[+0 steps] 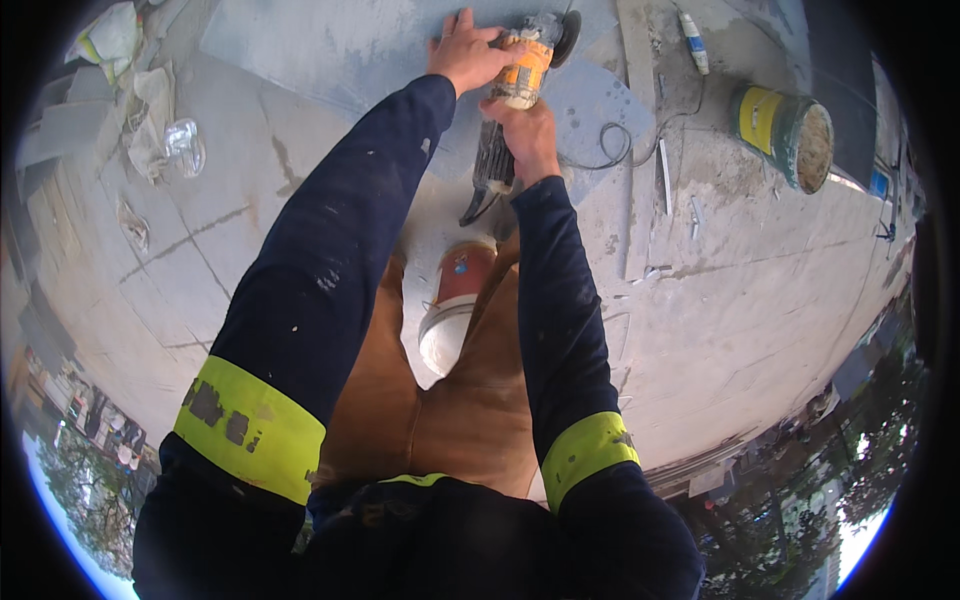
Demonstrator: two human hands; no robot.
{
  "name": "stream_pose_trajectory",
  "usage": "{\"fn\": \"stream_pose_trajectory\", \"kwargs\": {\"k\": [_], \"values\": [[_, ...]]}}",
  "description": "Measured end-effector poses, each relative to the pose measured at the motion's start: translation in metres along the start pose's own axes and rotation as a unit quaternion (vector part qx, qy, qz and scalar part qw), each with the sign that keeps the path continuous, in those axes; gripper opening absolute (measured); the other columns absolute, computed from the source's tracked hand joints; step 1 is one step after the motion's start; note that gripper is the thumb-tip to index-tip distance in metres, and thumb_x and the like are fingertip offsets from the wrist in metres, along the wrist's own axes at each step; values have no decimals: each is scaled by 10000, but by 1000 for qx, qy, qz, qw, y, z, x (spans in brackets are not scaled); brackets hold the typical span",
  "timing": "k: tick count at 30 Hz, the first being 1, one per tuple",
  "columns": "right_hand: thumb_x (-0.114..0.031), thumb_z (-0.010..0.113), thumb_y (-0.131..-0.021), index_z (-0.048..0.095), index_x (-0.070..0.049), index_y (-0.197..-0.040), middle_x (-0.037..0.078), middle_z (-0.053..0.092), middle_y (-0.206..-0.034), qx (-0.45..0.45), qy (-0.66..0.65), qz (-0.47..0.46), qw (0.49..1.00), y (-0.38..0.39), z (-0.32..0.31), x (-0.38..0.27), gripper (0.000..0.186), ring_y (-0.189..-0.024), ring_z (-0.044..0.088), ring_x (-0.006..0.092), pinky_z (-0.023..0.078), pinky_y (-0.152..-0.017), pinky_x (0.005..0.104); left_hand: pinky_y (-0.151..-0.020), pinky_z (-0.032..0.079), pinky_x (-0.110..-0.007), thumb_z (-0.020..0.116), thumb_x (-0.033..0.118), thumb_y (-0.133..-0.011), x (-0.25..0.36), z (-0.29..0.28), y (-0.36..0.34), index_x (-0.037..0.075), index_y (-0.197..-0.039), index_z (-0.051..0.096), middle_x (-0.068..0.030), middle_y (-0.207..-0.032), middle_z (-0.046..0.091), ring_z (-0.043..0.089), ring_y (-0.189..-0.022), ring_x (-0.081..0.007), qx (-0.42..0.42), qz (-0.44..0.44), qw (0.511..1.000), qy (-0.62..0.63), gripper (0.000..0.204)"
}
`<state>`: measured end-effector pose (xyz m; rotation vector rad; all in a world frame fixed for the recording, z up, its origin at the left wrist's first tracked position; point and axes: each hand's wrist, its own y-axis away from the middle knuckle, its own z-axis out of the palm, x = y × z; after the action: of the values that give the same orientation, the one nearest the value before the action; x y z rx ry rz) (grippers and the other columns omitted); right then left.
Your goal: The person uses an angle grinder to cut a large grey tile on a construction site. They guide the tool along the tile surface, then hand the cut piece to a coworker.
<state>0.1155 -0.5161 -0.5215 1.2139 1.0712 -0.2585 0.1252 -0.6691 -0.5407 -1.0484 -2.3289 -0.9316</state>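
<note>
My right hand (530, 132) is wrapped round the body of a yellow and black angle grinder (526, 76). The grinder's dark round disc (568, 40) points to the far right, and its black rear handle runs back toward me. My left hand (468, 54) lies to the left of the grinder's head with fingers spread on a grey-blue slab (310, 45). Its thumb side reaches over and touches the yellow part of the tool. Where the disc meets the slab, if it does, I cannot make out.
A dark cord (615, 150) curls right of the grinder. A green and yellow bucket (790, 135) lies tilted at right, near a white tube (693, 42). Between my legs is a red and white bucket (455, 300). Bags (150, 110) and a clear plastic container (184, 148) lie left.
</note>
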Motion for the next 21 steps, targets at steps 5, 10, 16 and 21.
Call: {"fn": "stream_pose_trajectory", "kwargs": {"k": [5,10,16,21], "values": [[-88,768,-730,626,25,-1037,62,671,-898,6,5,20,1000,5,4,4,356,-739,630,155,498,-654,313,-1169,172,-611,569,703,-843,-17,10,8,227,-1374,600,-179,-1591,263,179,-1488,-356,31,15,999,-2,714],[-92,772,-726,596,36,-1051,71,659,-892,15,18,22,999,24,3,8,391,-717,624,155,499,-633,310,-1169,162,-623,563,713,-842,-24,15,22,223,-1395,578,-201,-1594,245,165,-1492,-377,9,25,1000,3,739],[-105,777,-719,573,45,-1077,77,655,-893,17,21,15,1000,40,3,15,439,-718,623,157,505,-641,309,-1169,160,-627,571,715,-835,-25,14,38,228,-1392,580,-209,-1596,243,146,-1498,-377,-7,28,1000,11,740],[-109,780,-716,572,44,-1084,77,654,-914,29,44,14,998,47,4,21,450,-743,619,150,506,-664,312,-1169,156,-630,581,717,-827,-29,16,46,234,-1396,575,-207,-1602,235,139,-1501,-376,-2,30,999,28,746]]}}
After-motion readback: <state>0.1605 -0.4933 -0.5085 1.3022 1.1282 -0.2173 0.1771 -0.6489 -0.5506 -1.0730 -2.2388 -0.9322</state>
